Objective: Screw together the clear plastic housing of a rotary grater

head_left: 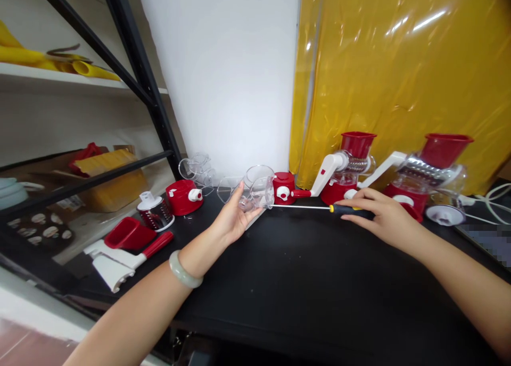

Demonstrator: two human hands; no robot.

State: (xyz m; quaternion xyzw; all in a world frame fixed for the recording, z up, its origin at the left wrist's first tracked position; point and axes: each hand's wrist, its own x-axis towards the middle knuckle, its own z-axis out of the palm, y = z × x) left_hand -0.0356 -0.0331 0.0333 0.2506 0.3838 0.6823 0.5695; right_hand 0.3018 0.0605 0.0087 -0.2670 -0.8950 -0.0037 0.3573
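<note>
My left hand (233,217) grips a clear plastic housing (259,188) just above the black table (303,281), fingers curled under it. A pale bangle sits on that wrist. My right hand (375,211) lies over the handle of a long screwdriver (307,207), fingers wrapped on the black and yellow grip. Its thin metal shaft runs left and its tip reaches the clear housing. Just behind the housing stands a red base with a white knob (284,188).
Two assembled red and white rotary graters (347,166) (431,177) stand at the back right before a yellow plastic sheet. Loose red hopper (128,233), drum (155,211), red base (183,197), clear housings (197,169) and a white handle part (115,265) lie left. A metal shelf stands far left.
</note>
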